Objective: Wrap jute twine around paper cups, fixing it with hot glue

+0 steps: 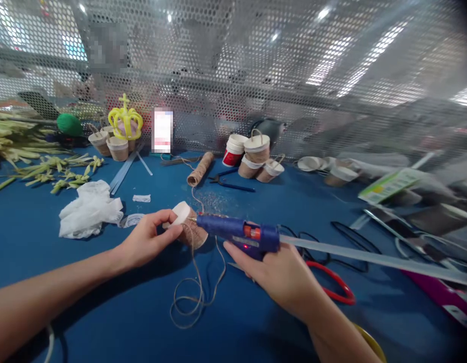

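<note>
My left hand (150, 236) pinches the white rim of a small paper cup (195, 235) wrapped in brown twine, which lies tilted on its side. In my right hand (279, 272) is a blue hot glue gun (237, 232) with a small red light lit. Its nozzle meets the cup near the border between white rim and twine. From the gun's back a long clear glue stick (369, 258) sticks out to the right. Loose twine (188, 302) hangs from the cup and coils on the table, while another strand runs up to the twine roll (200, 169).
Blue pliers (233, 185) lie behind the cup. Red-handled scissors (332, 285) rest beside my right wrist, near black cable. White lace (90, 209) is bunched at left. Finished-looking small baskets (256, 151) are stacked at the back. A perforated metal screen (218, 70) borders the table (142, 322).
</note>
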